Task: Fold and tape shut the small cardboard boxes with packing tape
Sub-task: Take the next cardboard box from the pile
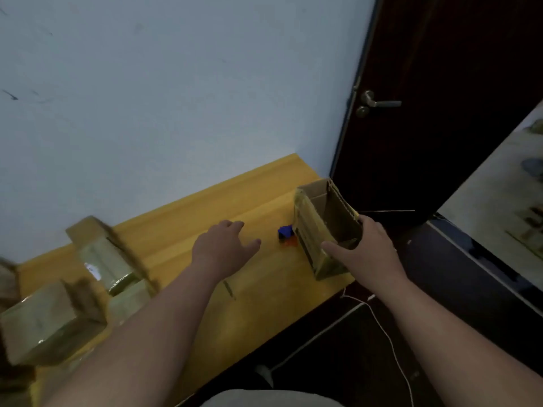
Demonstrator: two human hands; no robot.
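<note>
A small open cardboard box (320, 227) stands at the right end of the yellow wooden table (258, 289), with tape along its left side and its flaps up. My right hand (364, 248) grips its near right wall, thumb on the outside front and fingers over the edge. Over the tabletop my left hand (226, 242) hovers with fingers relaxed and holding nothing, reaching toward a blue and orange tape dispenser (286, 235) that lies just left of the box.
Several taped cardboard boxes (73, 289) are piled at the table's left end, blurred. A pale wall (176, 98) backs the table. A dark door (440, 113) with a metal handle stands to the right. A white cable (388, 339) hangs off the table's right edge.
</note>
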